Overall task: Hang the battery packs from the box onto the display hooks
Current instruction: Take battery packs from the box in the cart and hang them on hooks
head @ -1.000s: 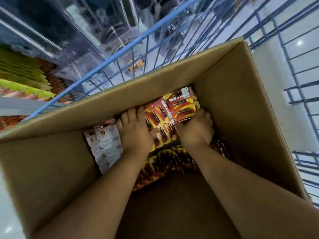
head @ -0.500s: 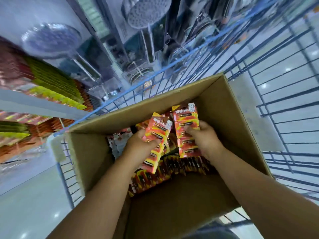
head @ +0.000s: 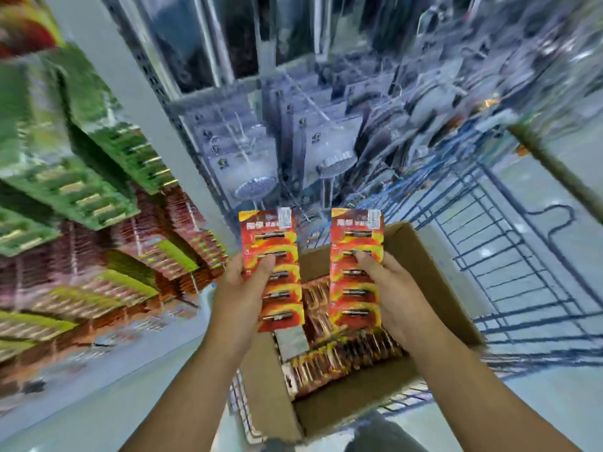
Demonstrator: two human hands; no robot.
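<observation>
My left hand [head: 239,293] grips a stack of red and yellow battery packs [head: 274,236], thumb across the front, held upright above the box. My right hand [head: 393,298] grips a second upright stack of the same battery packs [head: 354,223], thumb on its face. Both stacks are lifted clear of the open cardboard box [head: 421,249], which sits below in a blue wire cart. More battery packs [head: 342,357] lie in the bottom of the box. The display of hanging red and green packs [head: 98,197] fills the left side, blurred.
The blue wire cart [head: 509,256] surrounds the box on the right. Shower heads in clear packaging [head: 257,187] hang on the shelving straight ahead. A grey upright post [head: 143,102] separates the battery display from them. Pale floor [head: 538,402] shows at the lower right.
Both hands have lifted a stack of battery packs each up out of the box. The view has swung upward toward the shelving and the display.
</observation>
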